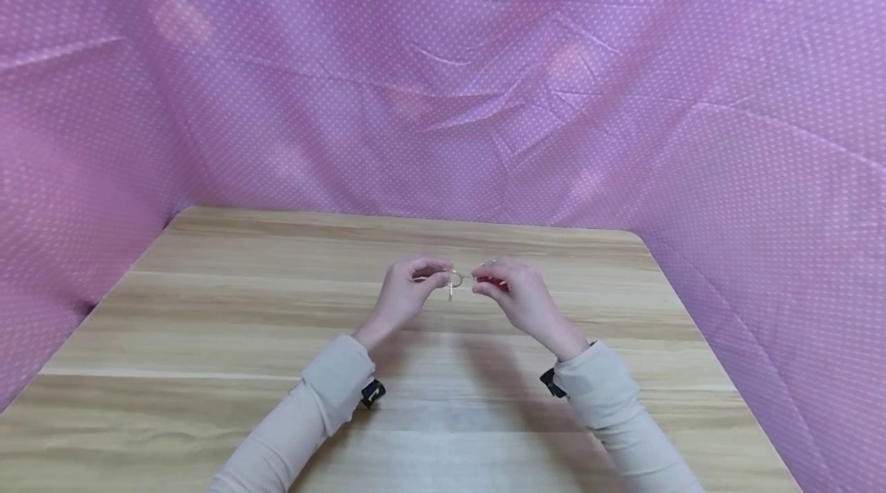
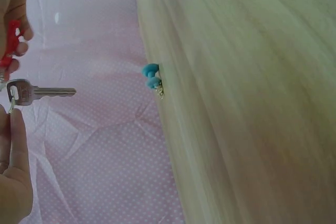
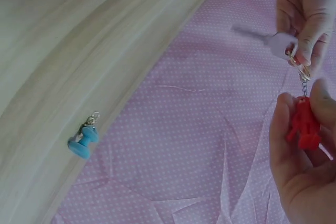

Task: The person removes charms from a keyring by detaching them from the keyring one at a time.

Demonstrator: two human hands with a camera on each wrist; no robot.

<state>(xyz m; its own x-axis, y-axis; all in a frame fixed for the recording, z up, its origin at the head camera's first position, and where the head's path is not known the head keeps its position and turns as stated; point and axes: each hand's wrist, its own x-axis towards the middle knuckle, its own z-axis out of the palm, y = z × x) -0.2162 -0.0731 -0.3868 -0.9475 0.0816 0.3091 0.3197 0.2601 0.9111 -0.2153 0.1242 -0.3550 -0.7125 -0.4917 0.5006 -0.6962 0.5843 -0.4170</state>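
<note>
Above the wooden table, my left hand point(image 1: 408, 289) pinches a metal key ring point(image 3: 305, 72) between thumb and fingertips. From the ring hangs a silver key point(image 2: 23, 94), its blade pointing down toward the table in the head view. A short chain point(image 3: 304, 86) links the ring to a red figure-shaped charm point(image 3: 304, 121). My right hand point(image 1: 519, 293) holds this charm between thumb and fingers, which cover much of it in the head view. The two hands face each other with the ring and chain stretched between them.
A blue dumbbell-shaped charm point(image 3: 83, 141) with a small chain lies on the wooden table point(image 1: 208, 324), beyond the hands near the far edge. Pink dotted cloth point(image 1: 443, 131) hangs behind the table and along both sides.
</note>
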